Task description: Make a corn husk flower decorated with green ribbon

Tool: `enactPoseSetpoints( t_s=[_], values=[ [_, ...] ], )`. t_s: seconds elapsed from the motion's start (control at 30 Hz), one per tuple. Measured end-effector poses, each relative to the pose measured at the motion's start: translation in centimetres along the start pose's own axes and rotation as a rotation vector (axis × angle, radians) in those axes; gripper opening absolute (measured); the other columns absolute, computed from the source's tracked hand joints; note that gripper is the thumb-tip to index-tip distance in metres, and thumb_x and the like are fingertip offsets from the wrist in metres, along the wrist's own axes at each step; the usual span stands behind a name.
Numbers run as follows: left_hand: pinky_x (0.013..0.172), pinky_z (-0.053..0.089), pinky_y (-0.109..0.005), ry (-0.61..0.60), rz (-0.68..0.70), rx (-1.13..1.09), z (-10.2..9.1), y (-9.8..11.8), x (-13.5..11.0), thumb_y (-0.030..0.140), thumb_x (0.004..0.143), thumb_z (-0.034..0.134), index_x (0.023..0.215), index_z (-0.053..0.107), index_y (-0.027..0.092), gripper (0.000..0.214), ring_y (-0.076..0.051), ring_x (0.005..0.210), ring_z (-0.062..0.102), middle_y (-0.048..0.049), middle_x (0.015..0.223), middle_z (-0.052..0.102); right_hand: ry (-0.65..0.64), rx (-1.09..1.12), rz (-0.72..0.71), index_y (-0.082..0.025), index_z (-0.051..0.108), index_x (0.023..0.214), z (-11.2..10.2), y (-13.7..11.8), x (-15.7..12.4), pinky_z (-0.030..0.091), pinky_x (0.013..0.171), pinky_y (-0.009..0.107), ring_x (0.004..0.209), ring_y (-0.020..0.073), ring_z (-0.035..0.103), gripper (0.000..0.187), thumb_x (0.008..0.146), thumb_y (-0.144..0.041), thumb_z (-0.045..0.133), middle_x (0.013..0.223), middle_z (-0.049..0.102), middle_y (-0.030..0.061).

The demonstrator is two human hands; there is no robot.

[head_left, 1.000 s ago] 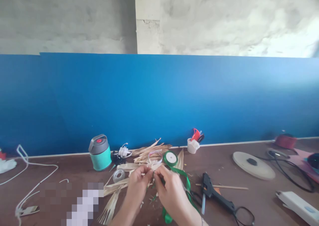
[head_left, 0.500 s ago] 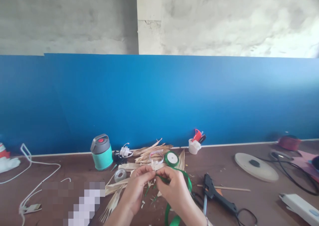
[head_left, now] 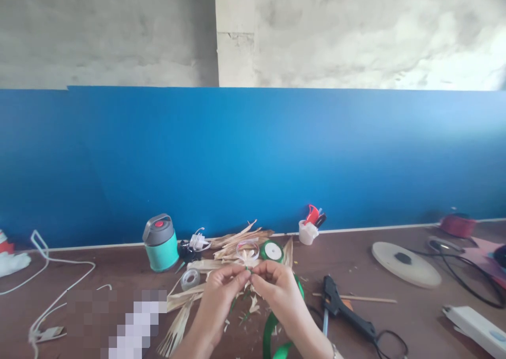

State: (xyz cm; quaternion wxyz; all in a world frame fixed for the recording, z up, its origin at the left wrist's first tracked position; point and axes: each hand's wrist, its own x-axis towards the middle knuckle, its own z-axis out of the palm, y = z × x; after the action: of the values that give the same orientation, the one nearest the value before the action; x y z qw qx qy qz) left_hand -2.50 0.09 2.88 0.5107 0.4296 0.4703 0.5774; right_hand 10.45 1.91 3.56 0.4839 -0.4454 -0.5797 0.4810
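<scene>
My left hand and my right hand meet tip to tip above the table, both closed in a pinch. Between their fingertips is a small pale flower-like piece with a bit of green at its base. The left fingers grip that base; the right fingers press on the green there, which looks like ribbon. More green ribbon loops beneath and beside my right wrist. Behind the hands stands a green ribbon spool with a white centre. Dried husk strips and a clear tape roll lie around.
A black glue gun and a thin wooden stick lie to the right, near a round pale lid. Left stands a turquoise flask. A white cup holds tools by the blue partition. White cables trail at left.
My right fingers have shifted in against the left fingertips, and the green strip seen under the right fingers now shows only as a small bit at the pinch. The ribbon loop below has shifted slightly.
</scene>
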Motion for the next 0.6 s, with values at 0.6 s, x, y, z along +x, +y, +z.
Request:
enactPoseSetpoints(
  t_s=[0.6],
  values=[
    [0.058, 0.036, -0.023, 0.075, 0.105, 0.228, -1.4, -0.4, 1.1, 0.044, 0.071, 0.066, 0.067, 0.065, 0.015, 0.029, -0.015, 0.058, 0.049, 0.0012, 0.059, 0.056, -0.031, -0.129, -0.099, -0.014, 0.065, 0.081, -1.6, -0.1, 0.5, 0.041, 0.051, 0.022, 0.057, 0.0148, 0.057, 0.019, 0.078, -0.027, 0.051, 0.064, 0.064, 0.0024]
  ],
)
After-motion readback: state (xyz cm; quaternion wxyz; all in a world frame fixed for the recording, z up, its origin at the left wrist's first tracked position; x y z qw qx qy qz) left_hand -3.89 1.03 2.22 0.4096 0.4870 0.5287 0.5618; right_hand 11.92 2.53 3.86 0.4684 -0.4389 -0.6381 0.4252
